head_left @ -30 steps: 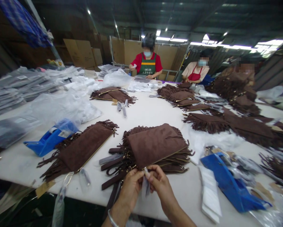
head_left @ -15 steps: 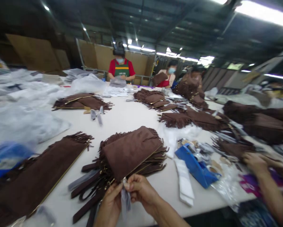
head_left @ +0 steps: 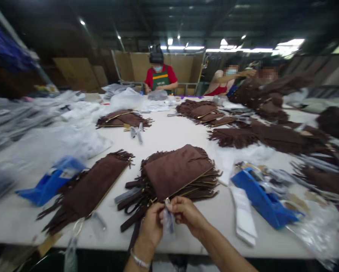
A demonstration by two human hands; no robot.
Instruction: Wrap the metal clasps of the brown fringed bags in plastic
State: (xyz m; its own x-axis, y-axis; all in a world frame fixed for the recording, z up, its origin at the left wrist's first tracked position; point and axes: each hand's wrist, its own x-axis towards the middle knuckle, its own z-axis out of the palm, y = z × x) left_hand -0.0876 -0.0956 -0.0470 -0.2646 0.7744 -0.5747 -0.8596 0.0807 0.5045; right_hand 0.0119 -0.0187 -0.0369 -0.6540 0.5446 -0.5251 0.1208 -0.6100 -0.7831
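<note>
A stack of brown fringed pouches [head_left: 177, 172] with gold zippers lies in front of me on the white table. At the near corner of the top pouch hangs a small plastic-wrapped tag or pull [head_left: 168, 223]. My left hand [head_left: 153, 223] pinches it from the left, and my right hand [head_left: 185, 213] pinches its upper end near the zipper end. Brown straps [head_left: 132, 200] stick out to the left of the stack. Another brown fringed pouch [head_left: 93, 185] lies flat to the left, a plastic-wrapped piece by its near end.
Blue tape dispensers stand at left [head_left: 53, 177] and right [head_left: 262, 198]. A folded white strip [head_left: 244, 215] lies beside the right one. More brown pouches [head_left: 234, 138] and plastic bags [head_left: 64, 139] cover the table's sides. Across it, a person in a green apron [head_left: 161, 79] works.
My view has swung left, so everything sits further right in the picture. Both hands still pinch the plastic-wrapped piece at the pouch corner. A person at the back right has raised an arm.
</note>
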